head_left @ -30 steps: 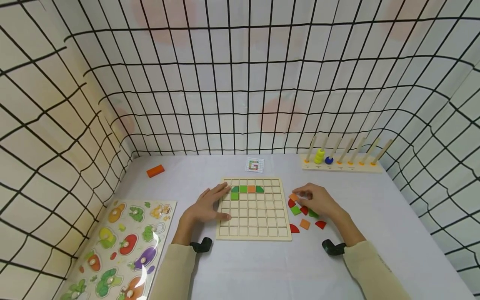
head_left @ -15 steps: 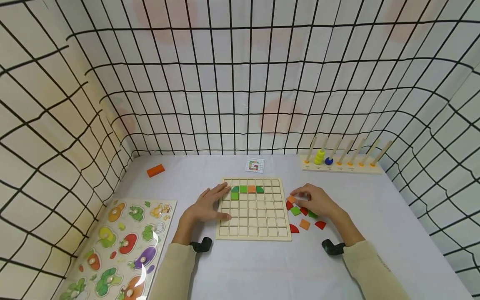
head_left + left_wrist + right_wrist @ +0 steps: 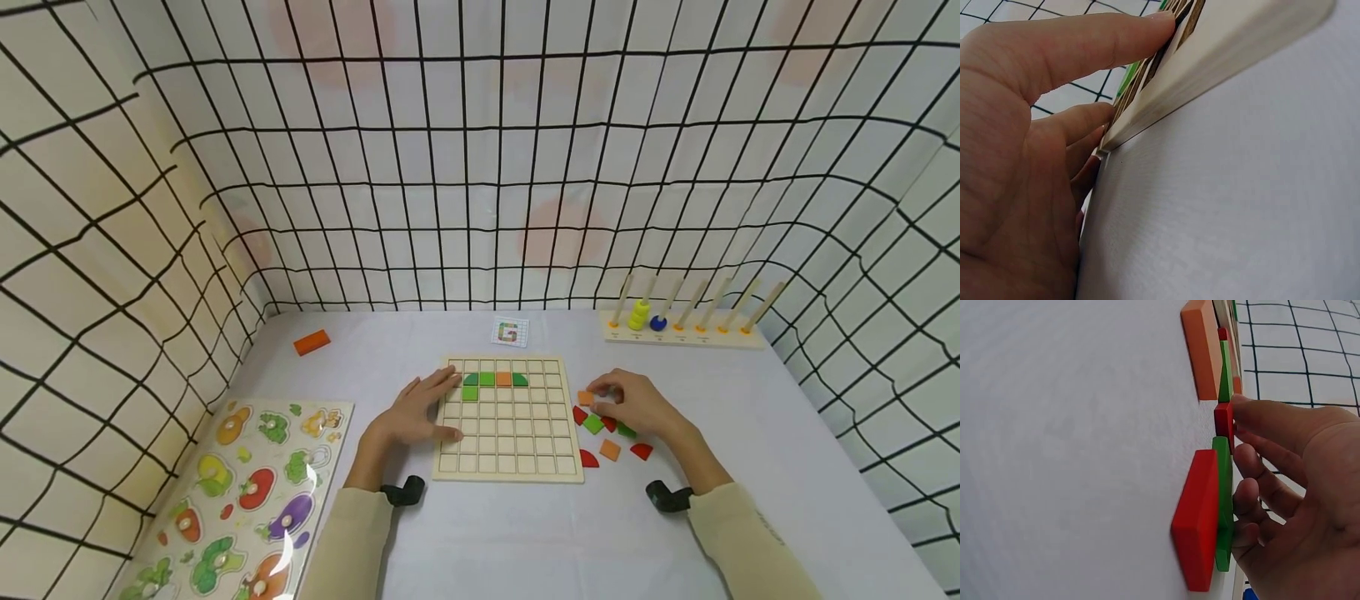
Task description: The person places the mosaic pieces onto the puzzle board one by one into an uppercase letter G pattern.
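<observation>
Shows a red quarter-circle tile [image 3: 589,458] just right of the wooden grid board [image 3: 511,448], by its near right corner, and rests the left hand [image 3: 408,414] on the board's left edge, thumb and fingers spread wide, touching it. Curls the right hand [image 3: 633,402] right of the board, thumb and index fingertips at an orange square tile [image 3: 585,397]; cannot tell whether pinching it or only touching. Has green and orange tiles [image 3: 487,379] set in the board's far-left cells, with a picture card [image 3: 511,331] beyond the board.
</observation>
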The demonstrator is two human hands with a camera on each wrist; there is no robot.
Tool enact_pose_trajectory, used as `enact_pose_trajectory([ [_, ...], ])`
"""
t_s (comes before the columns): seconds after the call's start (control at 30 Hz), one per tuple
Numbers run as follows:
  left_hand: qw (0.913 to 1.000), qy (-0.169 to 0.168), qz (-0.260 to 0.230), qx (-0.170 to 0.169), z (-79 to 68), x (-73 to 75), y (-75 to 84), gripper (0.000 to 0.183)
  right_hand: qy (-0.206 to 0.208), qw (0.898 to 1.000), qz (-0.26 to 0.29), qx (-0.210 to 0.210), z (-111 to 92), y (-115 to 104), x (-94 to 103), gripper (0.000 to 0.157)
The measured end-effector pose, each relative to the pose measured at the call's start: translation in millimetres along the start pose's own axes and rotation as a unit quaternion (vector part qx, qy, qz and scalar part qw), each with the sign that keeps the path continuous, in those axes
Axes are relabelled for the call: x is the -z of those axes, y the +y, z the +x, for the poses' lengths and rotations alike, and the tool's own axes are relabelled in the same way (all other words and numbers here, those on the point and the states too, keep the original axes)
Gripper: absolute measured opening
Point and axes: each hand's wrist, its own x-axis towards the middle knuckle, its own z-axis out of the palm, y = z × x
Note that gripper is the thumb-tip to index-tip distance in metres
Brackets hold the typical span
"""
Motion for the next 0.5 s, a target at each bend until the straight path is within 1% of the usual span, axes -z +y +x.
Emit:
enact_pose_trajectory([
  [0.1,1.0,0.0,0.002,0.0,0.6,-0.6,-0.5,0.098,0.018,1.0,0.003,-0.01,-1,2,0.9,0.032],
  [0.27,1.0,0.0,0.0,0.001,0.6,-0.5,-0.5,0.097,0.041,0.999,0.009,-0.001,-2,2,1.6,0.028],
  [0.37,1.0,0.002,-0.002,-0.002,0.7,-1.1,-1.6,0.098,0.045,0.999,0.012,0.0,-1,-3,0.8,0.027],
  [0.5,1.0,0.002,-0.004,-0.006,0.9,-1.7,-2.0,0.098,0.044,0.999,0.011,0.0,-1,-15,-0.4,0.029],
])
